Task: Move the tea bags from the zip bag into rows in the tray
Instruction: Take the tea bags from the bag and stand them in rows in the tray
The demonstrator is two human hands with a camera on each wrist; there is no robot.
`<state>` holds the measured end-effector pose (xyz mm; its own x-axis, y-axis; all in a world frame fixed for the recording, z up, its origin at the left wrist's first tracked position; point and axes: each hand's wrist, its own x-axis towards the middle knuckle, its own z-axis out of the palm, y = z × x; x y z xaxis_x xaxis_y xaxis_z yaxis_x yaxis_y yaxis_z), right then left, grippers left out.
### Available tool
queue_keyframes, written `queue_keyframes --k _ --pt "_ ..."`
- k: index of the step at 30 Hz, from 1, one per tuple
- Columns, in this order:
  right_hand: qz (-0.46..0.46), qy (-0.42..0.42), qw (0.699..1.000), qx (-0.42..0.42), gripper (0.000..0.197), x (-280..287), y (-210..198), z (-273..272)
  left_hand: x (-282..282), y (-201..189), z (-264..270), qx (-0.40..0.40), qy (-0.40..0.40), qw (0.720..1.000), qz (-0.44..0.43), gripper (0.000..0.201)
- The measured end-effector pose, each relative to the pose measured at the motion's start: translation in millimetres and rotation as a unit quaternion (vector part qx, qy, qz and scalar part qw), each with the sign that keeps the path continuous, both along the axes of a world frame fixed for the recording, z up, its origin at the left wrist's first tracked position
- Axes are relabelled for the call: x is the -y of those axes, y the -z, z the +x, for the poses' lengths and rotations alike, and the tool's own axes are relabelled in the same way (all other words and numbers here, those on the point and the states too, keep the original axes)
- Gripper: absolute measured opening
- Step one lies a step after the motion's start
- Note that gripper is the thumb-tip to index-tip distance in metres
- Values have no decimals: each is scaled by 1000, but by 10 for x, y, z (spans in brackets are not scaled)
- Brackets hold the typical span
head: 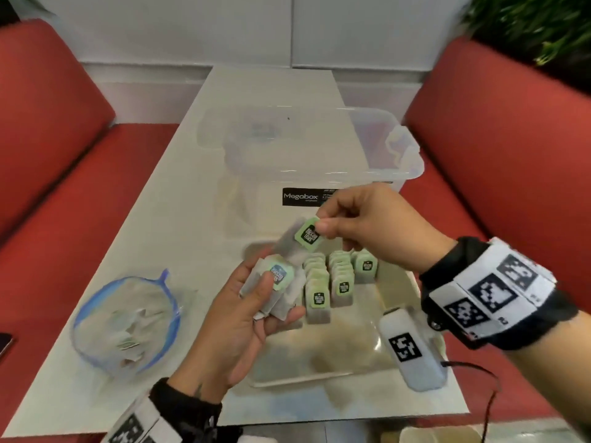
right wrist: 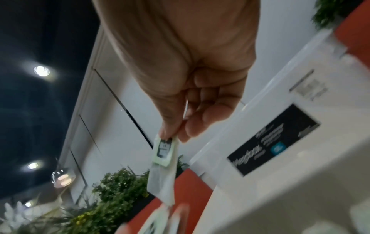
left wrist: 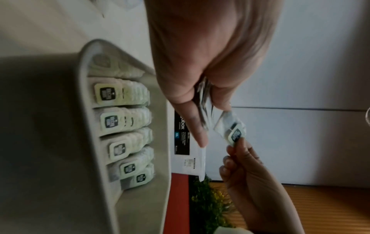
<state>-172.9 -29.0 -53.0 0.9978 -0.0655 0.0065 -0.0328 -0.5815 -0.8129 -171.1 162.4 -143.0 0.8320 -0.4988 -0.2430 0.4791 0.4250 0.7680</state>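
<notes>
Tea bags [head: 321, 292], storage box [head: 383, 148] labelled "Megabox"

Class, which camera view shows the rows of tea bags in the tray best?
The left wrist view: the rows of tea bags show five side by side. The head view hides some behind hands; the right wrist view shows none.

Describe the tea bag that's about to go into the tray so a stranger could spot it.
Find the clear tray on the white table. Just above its rows of tea bags, the right hand pinches one tea bag by its green tag. It alone hangs in the air from a fingertip pinch.
</notes>
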Motion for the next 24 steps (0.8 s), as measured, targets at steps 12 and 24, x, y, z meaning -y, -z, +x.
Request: queue_keyframes --k 12,24 --pt "-438 -64 883 -157 8 711 273 148 11 242 13 96 7 992 84 40" --pt "-582 -155 759 -247 15 581 625 386 22 209 27 95 31 991 88 74"
